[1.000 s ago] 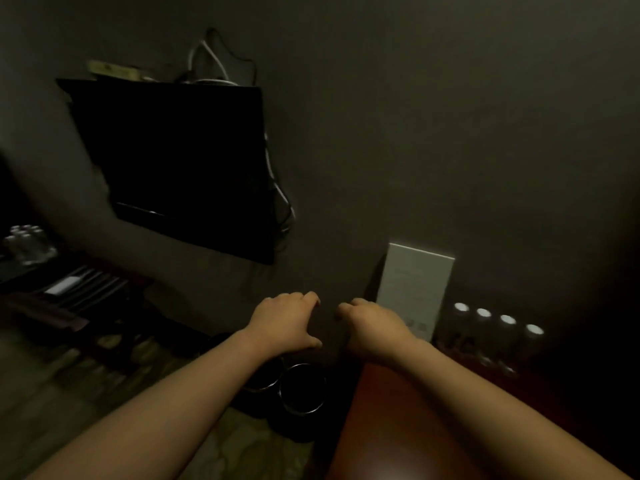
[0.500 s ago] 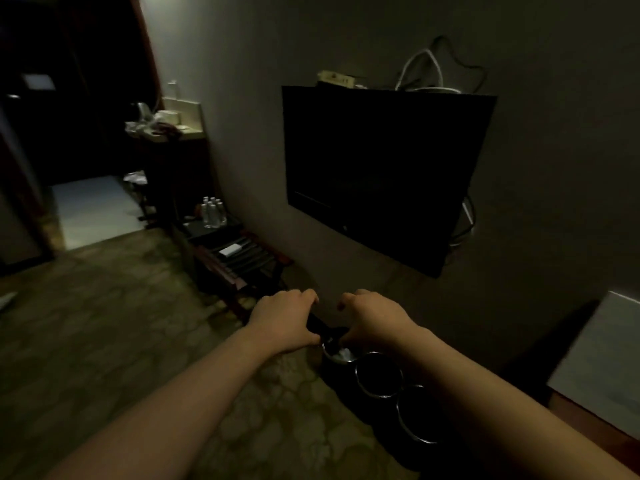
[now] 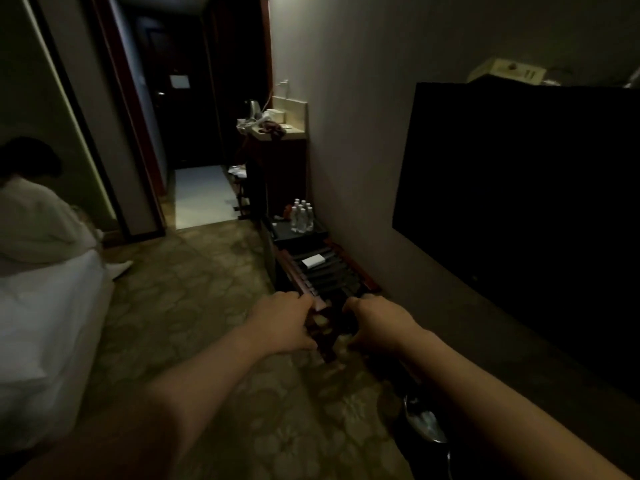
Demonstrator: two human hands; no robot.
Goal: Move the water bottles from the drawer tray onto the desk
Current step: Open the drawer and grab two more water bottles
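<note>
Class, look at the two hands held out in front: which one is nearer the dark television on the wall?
The right hand; it is on the television's side, the left hand towards the bed.

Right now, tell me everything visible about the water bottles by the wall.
The water bottles are a tight cluster of small clear plastic bottles with white caps, standing upright on a dark tray against the wall, beyond the slatted luggage rack. Their exact number is unclear. No hand touches them.
</note>
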